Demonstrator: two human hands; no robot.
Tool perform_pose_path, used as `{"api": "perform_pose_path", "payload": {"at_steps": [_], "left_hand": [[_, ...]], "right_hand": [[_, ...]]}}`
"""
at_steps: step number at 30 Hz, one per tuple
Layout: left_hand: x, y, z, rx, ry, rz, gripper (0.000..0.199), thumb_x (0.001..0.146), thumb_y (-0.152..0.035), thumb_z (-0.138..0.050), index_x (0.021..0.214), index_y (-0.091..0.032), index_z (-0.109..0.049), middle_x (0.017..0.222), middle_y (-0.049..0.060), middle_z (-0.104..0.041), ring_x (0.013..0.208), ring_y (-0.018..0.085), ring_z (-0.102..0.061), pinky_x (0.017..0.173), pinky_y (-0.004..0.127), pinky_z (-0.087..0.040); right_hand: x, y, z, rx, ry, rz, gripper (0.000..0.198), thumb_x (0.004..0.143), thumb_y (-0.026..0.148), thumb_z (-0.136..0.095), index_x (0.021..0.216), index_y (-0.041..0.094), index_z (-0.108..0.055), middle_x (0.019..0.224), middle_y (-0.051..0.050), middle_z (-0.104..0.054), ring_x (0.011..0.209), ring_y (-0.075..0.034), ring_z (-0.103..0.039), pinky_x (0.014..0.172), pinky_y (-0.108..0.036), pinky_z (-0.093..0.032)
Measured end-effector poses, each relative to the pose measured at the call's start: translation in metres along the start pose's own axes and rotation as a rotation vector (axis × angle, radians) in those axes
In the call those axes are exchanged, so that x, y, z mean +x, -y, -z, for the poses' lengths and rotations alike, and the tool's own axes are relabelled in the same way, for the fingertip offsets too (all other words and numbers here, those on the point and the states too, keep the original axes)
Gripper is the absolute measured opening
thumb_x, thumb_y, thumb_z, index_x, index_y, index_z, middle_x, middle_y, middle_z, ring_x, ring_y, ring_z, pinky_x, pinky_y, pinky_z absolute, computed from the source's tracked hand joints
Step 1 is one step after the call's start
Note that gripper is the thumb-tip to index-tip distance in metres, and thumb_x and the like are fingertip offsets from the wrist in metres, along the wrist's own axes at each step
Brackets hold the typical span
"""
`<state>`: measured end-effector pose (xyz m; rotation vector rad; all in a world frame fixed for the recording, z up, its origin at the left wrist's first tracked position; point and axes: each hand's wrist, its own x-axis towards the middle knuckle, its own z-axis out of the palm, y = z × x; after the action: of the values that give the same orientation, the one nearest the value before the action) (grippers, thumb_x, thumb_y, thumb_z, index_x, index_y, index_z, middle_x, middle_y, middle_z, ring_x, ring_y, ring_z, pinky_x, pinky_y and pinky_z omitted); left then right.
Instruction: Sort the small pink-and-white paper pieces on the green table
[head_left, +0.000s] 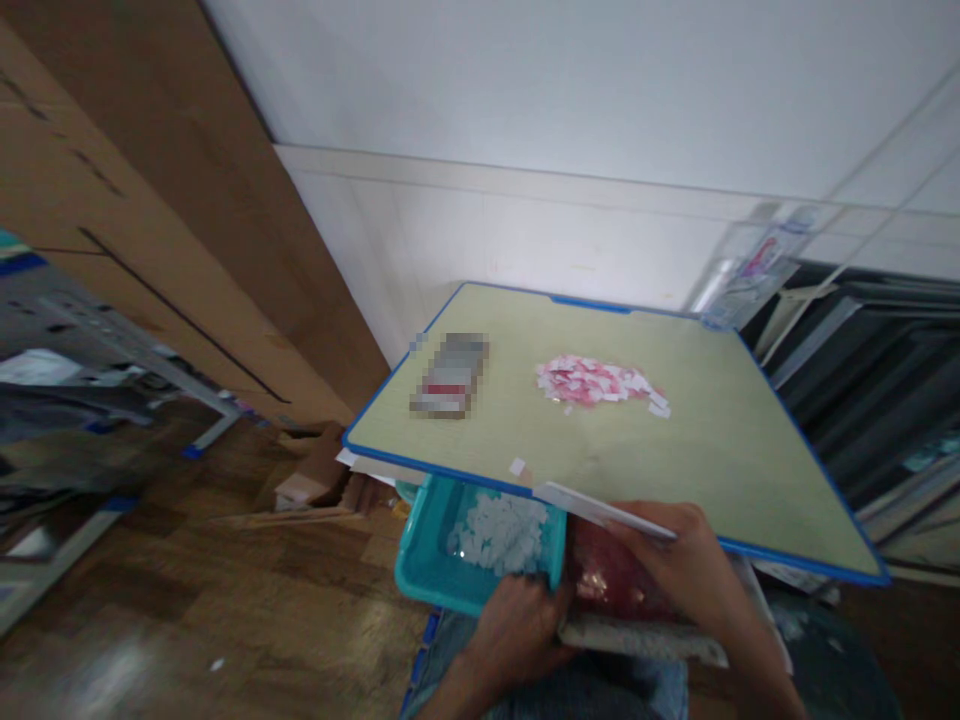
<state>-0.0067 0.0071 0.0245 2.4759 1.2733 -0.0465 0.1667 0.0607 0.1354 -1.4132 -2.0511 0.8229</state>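
My right hand (679, 540) pinches a long white flat strip (604, 510), held along the near edge of the table over a dark red, shiny mass (611, 575). This red mass lies in a pale-edged tray or bag (637, 638) above my lap; its exact kind I cannot make out. My left hand (521, 615) is closed at the near right corner of a teal basin (431, 590), beside the red mass, and its fingertips are hidden. Inside the basin lie many small white pieces (502, 530). A pile of pink and white pieces (596, 380) sits on the table.
The pale yellow table (720, 430) has a blue rim. A blurred-out flat object (452, 375) rests on its left side, and one loose white piece (517, 466) near the front edge. Cardboard (172, 230) stands left, a white wall (525, 220) behind, dark stacked panels (877, 350) right.
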Motion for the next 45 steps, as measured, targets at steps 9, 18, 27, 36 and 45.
{"api": "perform_pose_path", "payload": {"at_steps": [9, 18, 27, 36, 45], "left_hand": [[0.0, 0.0, -0.001, -0.009, -0.007, 0.001, 0.036, 0.075, -0.042, -0.053, 0.101, -0.018, -0.05, 0.077, 0.008, -0.06, 0.067, 0.026, -0.057, 0.057, 0.033, -0.043], [0.001, 0.001, 0.001, -0.008, -0.007, -0.009, 0.035, 0.075, -0.044, -0.051, 0.098, -0.018, -0.051, 0.073, 0.008, -0.06, 0.064, 0.025, -0.057, 0.055, 0.032, -0.044], [0.0, 0.001, 0.002, -0.014, 0.004, -0.013, 0.035, 0.076, -0.044, -0.05, 0.1, -0.017, -0.049, 0.075, 0.008, -0.061, 0.064, 0.025, -0.057, 0.055, 0.032, -0.043], [0.001, 0.002, 0.0, -0.016, 0.016, -0.019, 0.034, 0.076, -0.043, -0.051, 0.099, -0.017, -0.05, 0.075, 0.008, -0.061, 0.064, 0.025, -0.057, 0.056, 0.032, -0.043], [0.0, 0.0, 0.005, -0.015, 0.041, -0.004, 0.04, 0.078, -0.044, -0.047, 0.107, -0.017, -0.046, 0.078, 0.009, -0.059, 0.068, 0.025, -0.056, 0.059, 0.033, -0.043]], "right_hand": [[0.018, 0.009, -0.01, -0.077, -0.036, 0.045, 0.029, 0.081, 0.028, -0.041, 0.072, 0.018, -0.067, 0.062, 0.0, -0.066, 0.054, -0.014, -0.058, 0.052, -0.021, -0.042], [0.021, -0.015, 0.003, -0.297, -0.301, -0.033, 0.025, 0.078, 0.026, -0.045, 0.084, 0.019, -0.069, 0.082, -0.007, -0.07, 0.071, -0.024, -0.065, 0.062, -0.032, -0.049], [0.035, -0.002, -0.018, -0.163, -0.136, 0.092, 0.025, 0.08, 0.025, -0.043, 0.087, 0.021, -0.068, 0.088, -0.006, -0.069, 0.077, -0.021, -0.064, 0.069, -0.031, -0.049], [0.02, 0.011, -0.009, 0.084, 0.067, 0.099, 0.024, 0.08, 0.024, -0.045, 0.081, 0.022, -0.069, 0.075, 0.001, -0.07, 0.065, -0.015, -0.064, 0.061, -0.022, -0.048], [0.065, -0.038, 0.019, -0.207, -0.348, 0.05, 0.023, 0.075, 0.027, -0.05, 0.084, 0.016, -0.069, 0.082, -0.006, -0.07, 0.07, -0.022, -0.064, 0.064, -0.031, -0.048]]}}
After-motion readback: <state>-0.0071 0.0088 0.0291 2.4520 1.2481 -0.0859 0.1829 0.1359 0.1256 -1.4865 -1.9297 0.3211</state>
